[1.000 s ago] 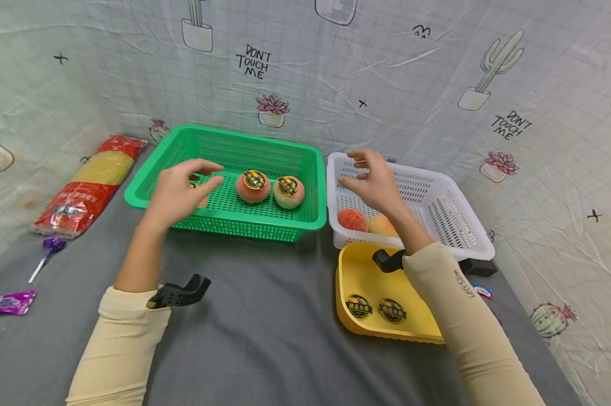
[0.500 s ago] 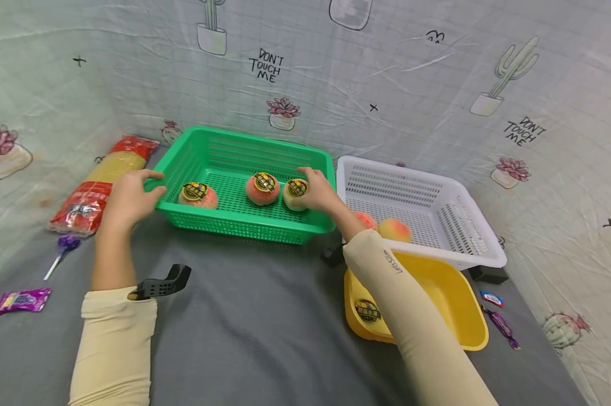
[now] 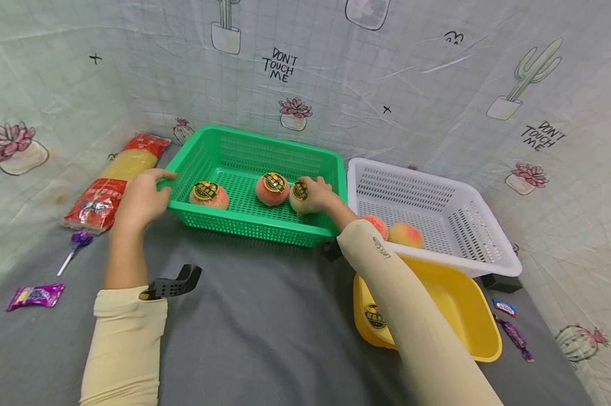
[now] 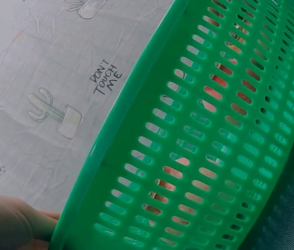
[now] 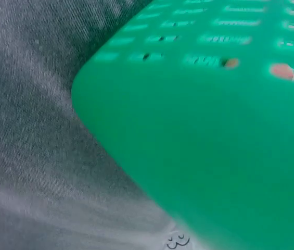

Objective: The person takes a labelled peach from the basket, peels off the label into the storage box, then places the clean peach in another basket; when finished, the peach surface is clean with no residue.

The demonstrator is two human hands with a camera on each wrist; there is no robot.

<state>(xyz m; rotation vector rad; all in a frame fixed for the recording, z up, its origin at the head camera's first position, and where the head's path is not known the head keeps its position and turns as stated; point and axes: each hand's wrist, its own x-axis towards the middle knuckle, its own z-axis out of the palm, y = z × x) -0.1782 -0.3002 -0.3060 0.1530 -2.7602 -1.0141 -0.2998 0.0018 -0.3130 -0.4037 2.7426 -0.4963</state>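
Note:
A green basket (image 3: 249, 229) holds three peaches with black-and-gold stickers. My left hand (image 3: 144, 197) is at its left end, fingers over the rim and thumb outside, gripping it; in the left wrist view this hand (image 4: 11, 221) shows at the lower left beside the rim. Inside the basket's right end, my right hand (image 3: 319, 195) has its fingers curled over the pale right-hand peach (image 3: 297, 197). The middle peach (image 3: 272, 190) sits just left of it, and the left peach (image 3: 210, 197) lies near the front wall. In the right wrist view the basket wall hides the right hand.
A white basket (image 3: 432, 183) with two peaches stands right of the green one. The yellow bin (image 3: 452, 299) in front of it is partly behind the right sleeve. At left lie a red-and-yellow packet (image 3: 114, 183), a lollipop (image 3: 77, 243) and a purple wrapped sweet (image 3: 35, 296).
My right hand has moved left from above the white basket onto the right-hand peach. My left hand has moved from over the green basket to its left rim. The head view has shifted.

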